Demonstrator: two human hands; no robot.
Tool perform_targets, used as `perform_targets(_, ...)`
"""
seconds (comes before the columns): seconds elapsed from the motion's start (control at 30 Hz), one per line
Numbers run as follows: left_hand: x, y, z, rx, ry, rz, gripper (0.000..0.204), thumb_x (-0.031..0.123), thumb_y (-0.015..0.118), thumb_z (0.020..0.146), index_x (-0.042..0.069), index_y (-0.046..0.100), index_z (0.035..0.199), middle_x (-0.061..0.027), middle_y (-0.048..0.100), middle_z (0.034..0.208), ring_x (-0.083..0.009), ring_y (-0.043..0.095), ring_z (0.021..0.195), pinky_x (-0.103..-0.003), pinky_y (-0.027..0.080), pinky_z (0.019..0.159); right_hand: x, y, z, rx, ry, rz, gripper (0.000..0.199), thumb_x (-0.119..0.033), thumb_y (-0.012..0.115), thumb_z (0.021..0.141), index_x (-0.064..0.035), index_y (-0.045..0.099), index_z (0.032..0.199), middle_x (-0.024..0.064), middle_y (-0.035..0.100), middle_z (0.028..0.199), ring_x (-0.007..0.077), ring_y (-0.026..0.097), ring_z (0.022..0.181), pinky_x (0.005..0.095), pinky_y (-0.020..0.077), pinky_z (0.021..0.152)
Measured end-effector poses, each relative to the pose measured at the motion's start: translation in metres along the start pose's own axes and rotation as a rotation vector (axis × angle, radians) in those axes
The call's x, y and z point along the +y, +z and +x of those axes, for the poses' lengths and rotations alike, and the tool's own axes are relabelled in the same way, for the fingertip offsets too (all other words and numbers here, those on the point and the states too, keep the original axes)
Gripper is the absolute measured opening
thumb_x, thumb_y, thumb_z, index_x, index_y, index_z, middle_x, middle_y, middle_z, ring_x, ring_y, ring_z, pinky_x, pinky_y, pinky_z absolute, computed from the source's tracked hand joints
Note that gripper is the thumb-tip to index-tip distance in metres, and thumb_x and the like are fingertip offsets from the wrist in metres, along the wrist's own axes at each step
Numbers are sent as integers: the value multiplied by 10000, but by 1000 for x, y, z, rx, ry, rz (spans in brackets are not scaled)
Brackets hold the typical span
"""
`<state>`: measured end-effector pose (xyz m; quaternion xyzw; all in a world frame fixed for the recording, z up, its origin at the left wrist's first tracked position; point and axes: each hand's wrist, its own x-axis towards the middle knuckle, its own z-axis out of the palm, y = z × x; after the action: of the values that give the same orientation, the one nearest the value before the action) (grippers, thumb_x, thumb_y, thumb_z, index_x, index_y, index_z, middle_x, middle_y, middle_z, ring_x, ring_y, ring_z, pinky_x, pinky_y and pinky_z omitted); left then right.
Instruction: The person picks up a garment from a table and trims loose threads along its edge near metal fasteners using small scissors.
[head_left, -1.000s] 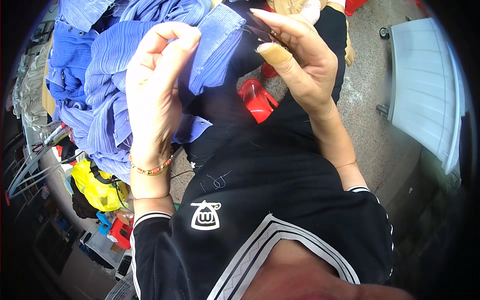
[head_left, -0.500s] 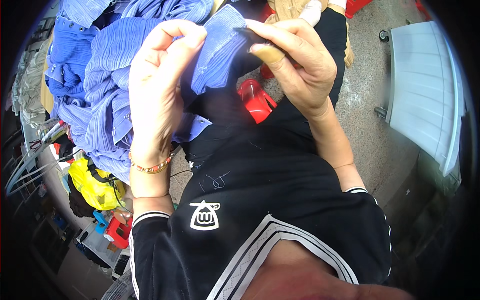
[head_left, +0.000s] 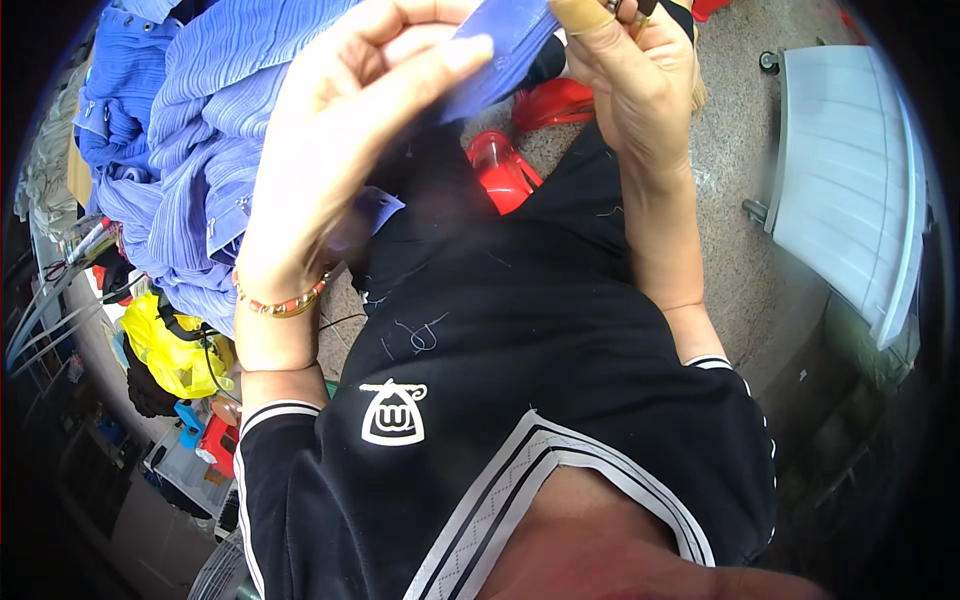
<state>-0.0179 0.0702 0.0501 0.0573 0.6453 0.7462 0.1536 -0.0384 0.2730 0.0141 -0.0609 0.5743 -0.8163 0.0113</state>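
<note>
My left hand (head_left: 390, 75), near the top edge, pinches a piece of blue ribbed fabric (head_left: 510, 45) between thumb and fingers. The fabric stretches from its fingertips toward my right hand (head_left: 640, 95). A yellowish wrap (head_left: 587, 14) covers the right thumb. Curled in that hand's fingers is a small dark tool (head_left: 636, 16) with a brownish, shiny part; its kind cannot be made out. The frame's top edge cuts off part of both hands and the fabric. A heap of blue pleated garments (head_left: 215, 85) with metal eyelets lies to the left of my left forearm.
Red plastic pieces (head_left: 500, 172) lie on the floor beyond my lap. At the right stands a pale bin on casters (head_left: 845, 180). A yellow bag (head_left: 175, 345) and a red object (head_left: 217, 445) are at the lower left. Loose threads (head_left: 420, 335) cling to my black shirt.
Both hands have moved up toward the top edge, the fabric with them. The right hand has turned, and its tool now points upward instead of toward the fabric.
</note>
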Motion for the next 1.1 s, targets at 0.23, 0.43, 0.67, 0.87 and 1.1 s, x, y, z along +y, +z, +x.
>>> perform_targets(0.23, 7, 1, -16, 139, -49, 169, 306, 43, 635, 942, -38, 628, 1237, -81, 698, 1112, -101, 638, 1029, -216, 450, 954, 10, -12, -8, -17, -96, -146, 110, -59, 715, 907, -7, 674, 995, -73, 520, 745, 14, 417, 626, 172, 332, 592)
perform_targets(0.43, 12, 10, -13, 111, -63, 134, 299, 76, 627, 953, -29, 635, 1233, -87, 705, 1104, -93, 643, 1010, -203, 454, 938, -22, -7, -22, -211, -380, -547, 401, -64, 784, 823, 9, 651, 1195, 28, 594, 900, 63, 512, 767, 187, 386, 661)
perform_targets(0.67, 14, 13, -10, 115, -91, 222, 319, 89, 634, 950, -9, 628, 1254, -36, 720, 987, -31, 632, 880, -143, 449, 788, -21, -17, -22, -308, -453, -699, 401, -48, 811, 764, -16, 717, 1152, 56, 602, 820, 127, 513, 600, 252, 410, 540)
perform_targets(0.87, 15, 15, -12, 110, -90, 303, 321, 87, 641, 949, 6, 628, 1260, 36, 683, 890, 34, 530, 744, -110, 332, 639, -25, -17, -20, -337, -452, -753, 377, -33, 805, 755, -9, 721, 1122, 72, 593, 784, 163, 547, 617, 279, 439, 565)
perform_targets(1.1, 10, 8, -8, 76, -63, 312, 324, 82, 634, 954, 4, 621, 1269, 0, 709, 942, 8, 597, 835, -112, 401, 725, -30, -20, -19, -382, -451, -801, 373, -27, 796, 762, -14, 720, 1127, 81, 592, 779, 181, 572, 649, 294, 455, 593)
